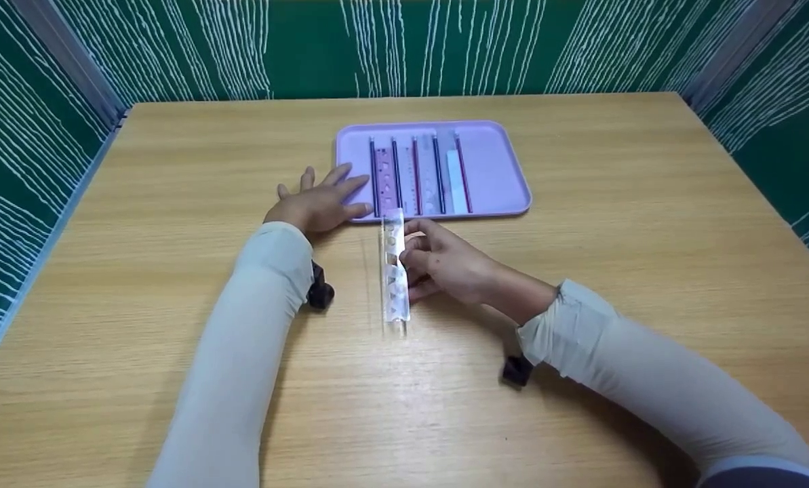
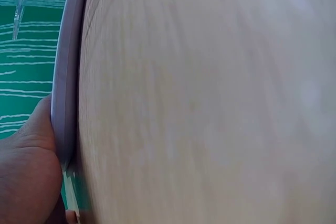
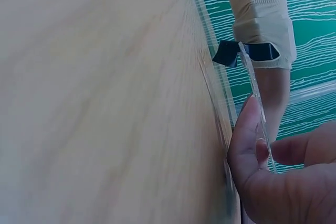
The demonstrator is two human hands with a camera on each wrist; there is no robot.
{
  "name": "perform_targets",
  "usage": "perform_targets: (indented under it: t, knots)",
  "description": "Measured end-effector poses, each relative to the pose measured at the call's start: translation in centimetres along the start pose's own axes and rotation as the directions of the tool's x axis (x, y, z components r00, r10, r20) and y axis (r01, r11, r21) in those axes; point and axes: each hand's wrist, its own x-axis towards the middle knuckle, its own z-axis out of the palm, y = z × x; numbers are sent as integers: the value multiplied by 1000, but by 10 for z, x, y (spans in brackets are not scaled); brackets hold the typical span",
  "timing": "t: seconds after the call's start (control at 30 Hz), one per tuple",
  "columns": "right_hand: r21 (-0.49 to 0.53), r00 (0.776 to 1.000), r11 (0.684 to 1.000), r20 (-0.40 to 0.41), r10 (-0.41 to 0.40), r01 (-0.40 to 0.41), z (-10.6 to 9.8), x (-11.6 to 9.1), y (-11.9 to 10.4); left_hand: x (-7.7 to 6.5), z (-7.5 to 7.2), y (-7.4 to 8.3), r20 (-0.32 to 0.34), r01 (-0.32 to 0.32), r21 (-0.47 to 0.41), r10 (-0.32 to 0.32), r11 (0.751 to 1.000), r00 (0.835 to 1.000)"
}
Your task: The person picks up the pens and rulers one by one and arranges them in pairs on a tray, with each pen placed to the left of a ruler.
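My right hand [image 1: 455,264] pinches a clear ruler [image 1: 397,298] with cut-out shapes between thumb and fingers. The ruler points lengthwise away from me, its far end at the front rim of the lilac tray [image 1: 499,183]. In the right wrist view the ruler [image 3: 254,85] appears edge-on above the table, between the thumb and fingers. My left hand [image 1: 319,205] spreads its fingers over the tray's left front corner; the left wrist view has that hand [image 2: 29,182] against the tray's side [image 2: 67,72].
On the tray, dark and red pencils [image 1: 435,173] alternate with rulers: a pink one [image 1: 385,179], clear ones and a light blue one [image 1: 456,181]. Black wrist cameras [image 1: 320,291] hang under both cuffs. Green walls with white streaks [image 1: 404,47] enclose the wooden table [image 1: 173,203].
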Motion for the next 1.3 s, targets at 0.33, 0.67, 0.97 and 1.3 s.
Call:
perform_targets:
  t: [0.33, 0.67, 0.97, 1.3]
  knots:
    - [43, 1000, 999, 6, -20, 20, -14, -9, -2, 1, 1, 0, 19, 13, 12, -13, 1000, 1000]
    - [-28, 998, 999, -48, -28, 27, -28, -11, 0, 0, -1, -2, 24, 16, -16, -15, 1000, 1000]
    - [-29, 992, 999, -124, -33, 30, -50, -9, -7, 1, 0, 0, 24, 15, -1, -15, 1000, 1000]
    - [-95, 966, 994, -247, -80, 58, -88, -1, -16, 1, -2, 2, 30, 18, 1, -18, 1000, 999]
